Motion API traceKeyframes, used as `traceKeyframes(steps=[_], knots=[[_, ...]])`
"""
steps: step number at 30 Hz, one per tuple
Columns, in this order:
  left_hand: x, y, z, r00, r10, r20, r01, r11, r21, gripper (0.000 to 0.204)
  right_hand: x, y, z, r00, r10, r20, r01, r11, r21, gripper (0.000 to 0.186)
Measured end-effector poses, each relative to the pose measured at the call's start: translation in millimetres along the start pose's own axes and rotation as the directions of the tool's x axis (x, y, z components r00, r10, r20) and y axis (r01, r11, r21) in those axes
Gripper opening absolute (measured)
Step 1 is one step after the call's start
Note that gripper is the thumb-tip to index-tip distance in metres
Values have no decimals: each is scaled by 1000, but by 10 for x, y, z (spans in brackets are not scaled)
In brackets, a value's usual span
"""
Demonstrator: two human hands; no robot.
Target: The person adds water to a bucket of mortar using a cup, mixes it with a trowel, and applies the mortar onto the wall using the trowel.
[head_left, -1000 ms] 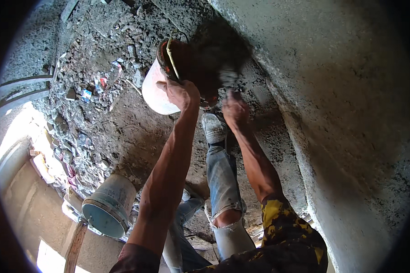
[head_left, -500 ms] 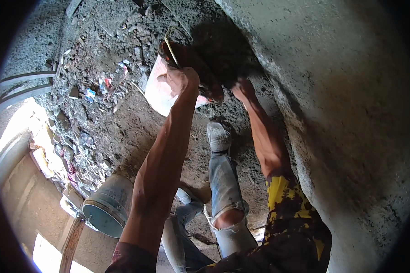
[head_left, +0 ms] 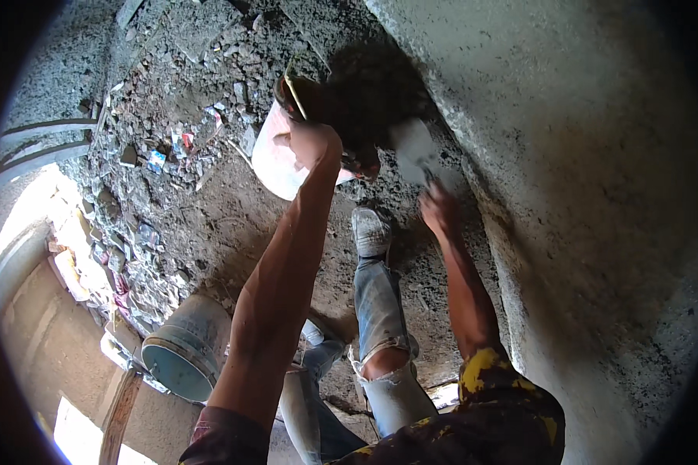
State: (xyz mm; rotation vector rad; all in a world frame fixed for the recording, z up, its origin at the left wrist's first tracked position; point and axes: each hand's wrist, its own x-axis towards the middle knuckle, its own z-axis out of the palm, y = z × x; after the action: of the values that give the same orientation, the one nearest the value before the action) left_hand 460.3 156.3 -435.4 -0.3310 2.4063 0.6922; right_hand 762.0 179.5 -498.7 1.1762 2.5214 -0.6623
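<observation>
A pale pink bucket (head_left: 275, 167) with a dark, stained rim and a pale handle lies tipped on the rubble-strewn ground, its mouth toward the right. My left hand (head_left: 310, 146), slightly blurred, is closed on its rim near the handle. Beside the bucket, at the right, my right hand (head_left: 440, 205) grips a trowel (head_left: 415, 149) whose flat blade is smeared by motion just outside the bucket's mouth. Dark shadow hides the bucket's inside and what lies around its mouth. My right shoe (head_left: 371, 229) rests below the bucket.
A rough concrete wall (head_left: 589, 194) runs along the right. A grey bucket (head_left: 182, 349) lies on its side at the lower left, by a wooden board (head_left: 120, 415). Rubble with litter (head_left: 155, 161) covers the ground at the left, where two curved grey strips (head_left: 47, 132) lie.
My right hand has moved right and down from the bucket's mouth, and the trowel blade now shows in lighter ground beside it. My left hand stays on the bucket.
</observation>
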Motion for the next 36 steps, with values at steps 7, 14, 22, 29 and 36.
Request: traceKeyframes(steps=[7, 14, 22, 29, 36], knots=[[191, -51, -26, 998, 41, -49, -38, 998, 53, 80, 906, 282, 353, 967, 160, 197, -192, 969, 158, 45], [24, 79, 308, 997, 30, 64, -30, 1000, 0, 76, 1930, 123, 61, 968, 94, -233, -118, 989, -93, 31], [157, -34, -17, 1000, -4, 27, 2, 997, 80, 79, 758, -718, -368, 996, 71, -44, -76, 992, -102, 27], [-198, 190, 415, 998, 36, 46, -35, 999, -21, 77, 475, 486, 645, 996, -6, 89, 23, 981, -192, 36], [469, -26, 60, 991, 115, 71, -99, 976, -193, 72, 860, 57, -141, 998, 30, 60, -29, 999, -15, 33]])
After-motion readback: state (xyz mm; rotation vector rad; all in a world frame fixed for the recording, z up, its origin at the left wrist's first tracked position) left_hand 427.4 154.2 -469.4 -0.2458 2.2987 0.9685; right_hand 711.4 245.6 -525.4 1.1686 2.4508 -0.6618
